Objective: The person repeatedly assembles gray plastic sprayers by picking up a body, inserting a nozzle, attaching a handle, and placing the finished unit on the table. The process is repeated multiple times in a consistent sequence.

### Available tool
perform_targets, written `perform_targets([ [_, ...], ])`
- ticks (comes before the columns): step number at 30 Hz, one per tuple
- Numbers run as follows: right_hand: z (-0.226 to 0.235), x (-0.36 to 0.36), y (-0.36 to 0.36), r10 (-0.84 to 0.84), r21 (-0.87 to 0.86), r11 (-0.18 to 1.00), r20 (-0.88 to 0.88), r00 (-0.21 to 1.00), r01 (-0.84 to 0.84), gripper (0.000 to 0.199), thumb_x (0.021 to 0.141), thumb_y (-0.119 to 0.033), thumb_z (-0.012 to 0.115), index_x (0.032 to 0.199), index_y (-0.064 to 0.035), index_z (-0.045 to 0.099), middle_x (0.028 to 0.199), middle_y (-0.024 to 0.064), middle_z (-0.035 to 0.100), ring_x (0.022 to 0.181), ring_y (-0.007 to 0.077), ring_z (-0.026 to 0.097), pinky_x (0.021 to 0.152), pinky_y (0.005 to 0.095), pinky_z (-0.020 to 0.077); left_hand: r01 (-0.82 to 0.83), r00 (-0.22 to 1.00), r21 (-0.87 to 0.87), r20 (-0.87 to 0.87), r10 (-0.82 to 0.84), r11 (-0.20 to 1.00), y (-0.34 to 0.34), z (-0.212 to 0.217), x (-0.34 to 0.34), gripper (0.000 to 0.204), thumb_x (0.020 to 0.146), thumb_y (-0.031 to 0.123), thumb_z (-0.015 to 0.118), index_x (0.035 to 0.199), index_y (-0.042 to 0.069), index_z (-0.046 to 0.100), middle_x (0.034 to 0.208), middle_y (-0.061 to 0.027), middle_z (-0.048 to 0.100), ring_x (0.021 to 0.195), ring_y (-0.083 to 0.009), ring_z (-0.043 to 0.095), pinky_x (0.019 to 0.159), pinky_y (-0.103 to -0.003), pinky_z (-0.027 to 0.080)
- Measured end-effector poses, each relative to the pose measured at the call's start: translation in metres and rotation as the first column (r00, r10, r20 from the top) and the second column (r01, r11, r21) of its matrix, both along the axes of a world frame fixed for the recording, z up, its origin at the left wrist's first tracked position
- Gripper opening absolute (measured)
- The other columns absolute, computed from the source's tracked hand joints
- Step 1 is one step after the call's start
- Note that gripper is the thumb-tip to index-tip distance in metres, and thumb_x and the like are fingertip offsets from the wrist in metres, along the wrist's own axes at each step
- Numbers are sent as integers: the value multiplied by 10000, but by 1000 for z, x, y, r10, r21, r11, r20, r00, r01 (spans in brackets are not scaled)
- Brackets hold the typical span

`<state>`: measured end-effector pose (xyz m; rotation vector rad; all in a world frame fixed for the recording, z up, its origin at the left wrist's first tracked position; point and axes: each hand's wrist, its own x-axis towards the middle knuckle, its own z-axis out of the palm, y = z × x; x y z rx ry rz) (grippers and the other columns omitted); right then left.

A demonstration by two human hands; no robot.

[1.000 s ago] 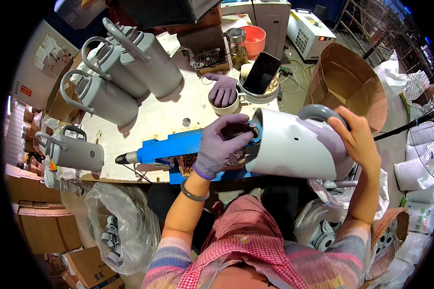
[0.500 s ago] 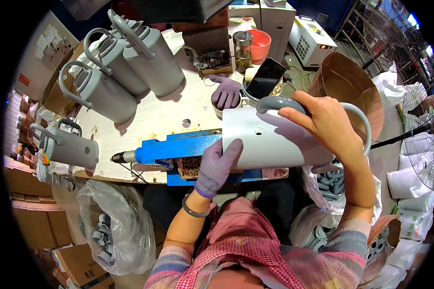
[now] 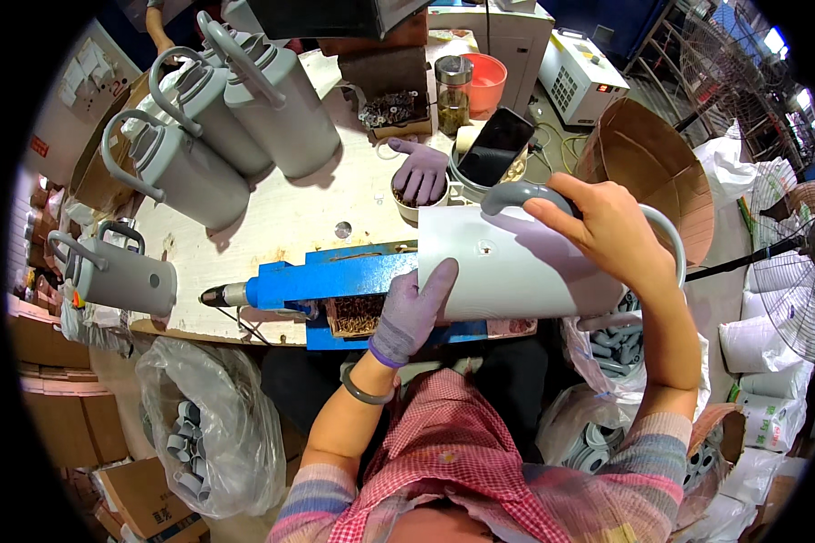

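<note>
A large pale grey jug body (image 3: 516,267) lies on its side across the blue jig (image 3: 335,276) at the table's near edge. My left hand (image 3: 415,308), in a purple glove, presses flat against the jug's near side. My bare right hand (image 3: 607,226) grips the grey handle (image 3: 516,195) on top of the jug. A screwdriver tip (image 3: 217,296) sticks out of the jig's left end. A small box of brownish screws (image 3: 353,314) sits in the jig under the jug's open end.
Finished grey jugs (image 3: 272,100) with handles lie at the table's back left, one more jug (image 3: 118,276) at the left edge. A spare purple glove (image 3: 421,172), a phone (image 3: 496,145), a red cup (image 3: 486,81) and a cardboard drum (image 3: 647,167) stand behind. Bags of grey parts (image 3: 204,434) hang below.
The jug has been turned from open-end-toward-me to lying sideways over the jig. My left hand came off the opening onto the jug's side; my right hand shifted to the handle.
</note>
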<state>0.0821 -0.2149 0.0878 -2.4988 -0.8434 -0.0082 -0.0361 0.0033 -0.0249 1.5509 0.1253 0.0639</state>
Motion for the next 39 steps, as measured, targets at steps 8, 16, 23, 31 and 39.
perform_targets([
  [8, 8, 1, 12, -20, -69, 998, -160, 987, 9, 540, 941, -508, 558, 822, 5, 677, 647, 244, 588, 632, 416, 595, 618, 469, 468, 33, 995, 71, -100, -26, 997, 3, 12, 1, 422, 990, 329, 566, 1029, -79, 667, 901, -112, 713, 788, -125, 627, 712, -293, 513],
  [16, 8, -8, 12, 99, -156, 979, -185, 978, -128, 568, 910, -547, 575, 731, -13, 649, 584, 214, 571, 573, 417, 571, 571, 463, 465, 40, 992, 22, -117, -37, 999, 4, 15, 2, 417, 992, 332, 563, 1050, -68, 664, 926, -108, 709, 832, -120, 618, 749, -289, 505],
  [23, 2, -8, 14, 97, -210, 970, -109, 989, -118, 584, 901, -582, 557, 721, -30, 614, 565, 213, 561, 558, 410, 581, 561, 473, 467, 51, 992, 5, -112, -50, 999, 4, 17, 3, 416, 992, 339, 559, 1025, -63, 662, 842, -85, 685, 765, -110, 585, 707, -291, 493],
  [31, -4, -11, 13, 83, -225, 967, -161, 983, -119, 530, 901, -512, 595, 779, 4, 586, 592, 221, 518, 581, 420, 534, 559, 448, 437, 118, 978, 174, -189, -85, 978, 9, 13, 3, 325, 993, 251, 564, 1105, -43, 642, 943, -210, 708, 859, -298, 703, 766, -367, 528],
  [39, 3, -11, 20, 84, -295, 948, -129, 988, -119, 606, 914, -594, 529, 751, -12, 581, 569, 233, 539, 576, 431, 570, 574, 480, 457, 45, 989, 69, 137, -55, 997, 5, -3, 3, 331, 1015, 268, 496, 1009, -20, 660, 664, -56, 581, 585, -120, 493, 549, -296, 411],
])
